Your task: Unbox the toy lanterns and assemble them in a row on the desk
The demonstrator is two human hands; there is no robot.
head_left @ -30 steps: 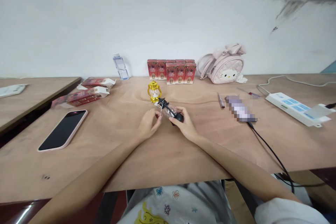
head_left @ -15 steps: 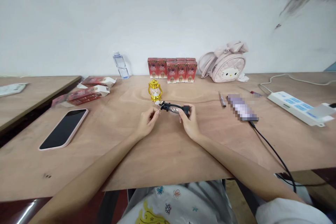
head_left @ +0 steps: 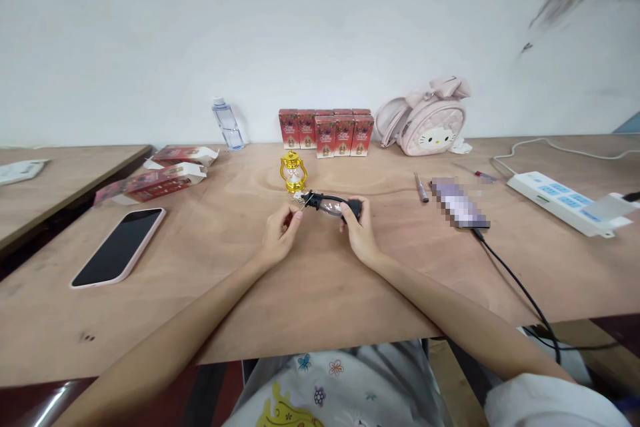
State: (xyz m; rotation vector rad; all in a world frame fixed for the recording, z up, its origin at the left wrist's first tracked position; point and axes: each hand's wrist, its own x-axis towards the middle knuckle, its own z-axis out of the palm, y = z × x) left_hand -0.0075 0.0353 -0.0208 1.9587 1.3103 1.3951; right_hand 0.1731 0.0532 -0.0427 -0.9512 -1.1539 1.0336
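A small black lantern with a clear middle is held on its side above the table, its top pointing left. My right hand is closed round its base end, thumb on the clear part. At the other end, my left hand pinches a thin wire-like piece beside the lantern's top; its exact kind is too small to make out. A little whitish thing shows just beyond those fingertips. Behind the hands a gold lantern stands upright.
Several red boxes stand by the wall, between a clear bottle and a pink bag. Opened boxes and a phone lie left. Rightward are a screwdriver, a cabled phone and a power strip.
Both hands keep their grip on the black lantern and the thin piece, with hardly any movement. The whole view has shifted slightly.
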